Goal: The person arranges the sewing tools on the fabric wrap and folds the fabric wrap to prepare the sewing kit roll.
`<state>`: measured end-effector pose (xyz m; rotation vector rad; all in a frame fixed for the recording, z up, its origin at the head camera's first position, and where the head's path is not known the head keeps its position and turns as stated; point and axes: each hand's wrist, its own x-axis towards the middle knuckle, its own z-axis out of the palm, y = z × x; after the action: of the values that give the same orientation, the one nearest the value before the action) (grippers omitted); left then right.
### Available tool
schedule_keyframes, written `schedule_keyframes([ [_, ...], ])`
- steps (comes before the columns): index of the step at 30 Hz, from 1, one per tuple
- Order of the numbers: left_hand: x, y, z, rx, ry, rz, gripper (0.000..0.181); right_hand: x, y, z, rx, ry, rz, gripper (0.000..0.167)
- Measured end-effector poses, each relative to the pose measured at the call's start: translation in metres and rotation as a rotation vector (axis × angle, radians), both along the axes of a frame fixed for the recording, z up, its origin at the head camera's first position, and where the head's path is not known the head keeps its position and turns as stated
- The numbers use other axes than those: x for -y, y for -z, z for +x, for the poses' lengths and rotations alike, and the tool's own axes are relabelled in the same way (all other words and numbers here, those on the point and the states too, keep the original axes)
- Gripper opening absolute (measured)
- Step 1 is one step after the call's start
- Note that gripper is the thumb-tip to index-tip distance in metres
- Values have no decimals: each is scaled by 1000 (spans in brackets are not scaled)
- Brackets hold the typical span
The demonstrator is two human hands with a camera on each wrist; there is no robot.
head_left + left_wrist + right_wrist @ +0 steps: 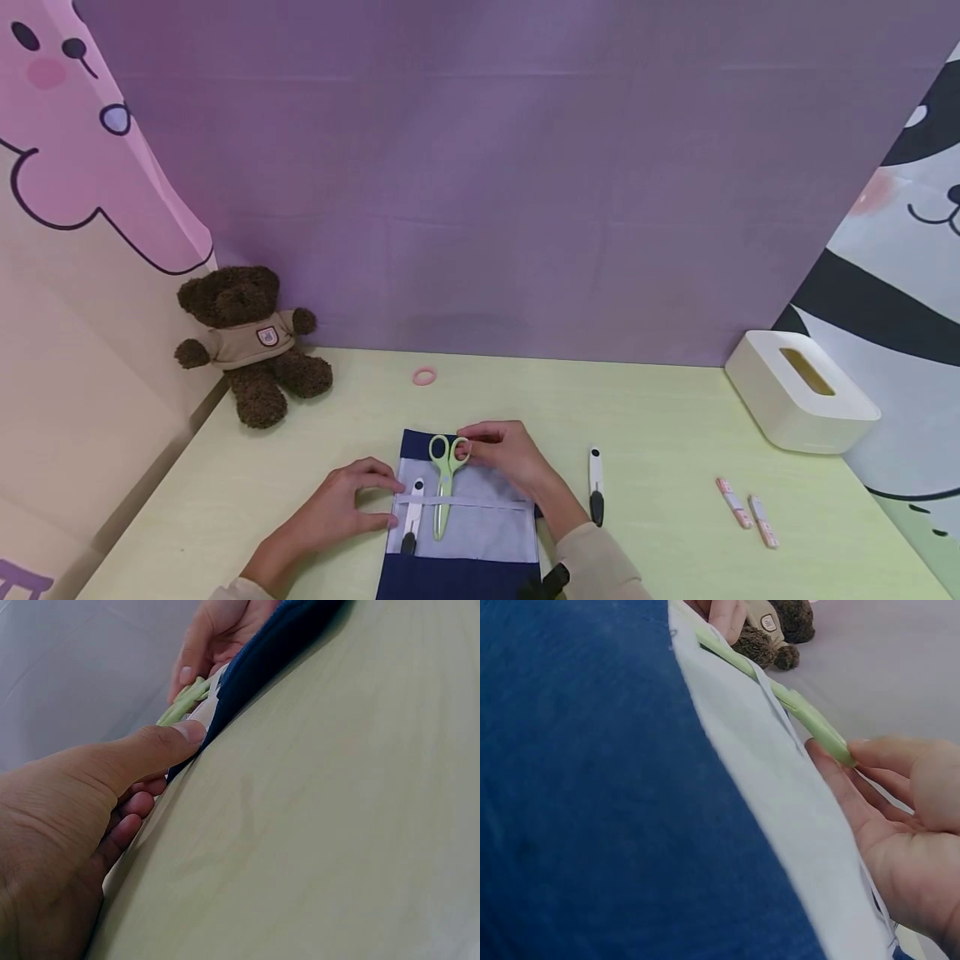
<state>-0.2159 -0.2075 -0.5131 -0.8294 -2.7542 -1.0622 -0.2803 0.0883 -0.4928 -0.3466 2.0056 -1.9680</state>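
Observation:
A navy fabric case [457, 579] with a pale grey lining lies unfolded at the table's front, a thin elastic band [491, 502] across it. Green scissors [442, 487] lie under that band, handles toward the back. My right hand [510, 454] pinches one handle loop between thumb and fingers; the right wrist view shows the thumb on the green handle [817, 731]. Tucked under the band at the left is a white-and-black utility knife [413, 512]. My left hand [337, 504] touches the case's left edge, thumb and forefinger apart; its thumb presses the edge in the left wrist view.
A similar white-and-black knife [596, 487] lies right of the case. Farther right are two small pink-and-white sticks [733, 502] and a white tissue box [802, 396]. A pink ring [424, 376] and a brown teddy bear [251, 346] are at the back.

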Motion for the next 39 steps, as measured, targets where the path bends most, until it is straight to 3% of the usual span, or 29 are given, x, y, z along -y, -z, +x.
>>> schedule_keyframes([
  [9, -1, 1, -1, -39, 12, 10, 31, -9, 2, 1, -59, -99, 129, 34],
  [16, -2, -1, 0, 2, 3, -2, 31, -13, 4, 1, -117, -174, 165, 39],
  [22, -2, -1, 0, 33, -9, -9, 32, -14, 4, 2, -136, -204, 197, 39],
  [30, -2, -3, 1, 5, -5, -5, 31, -15, -2, 5, -201, -240, 291, 32],
  [39, -1, -3, 1, 7, -6, -4, 31, -17, 0, 4, -256, -297, 309, 31],
])
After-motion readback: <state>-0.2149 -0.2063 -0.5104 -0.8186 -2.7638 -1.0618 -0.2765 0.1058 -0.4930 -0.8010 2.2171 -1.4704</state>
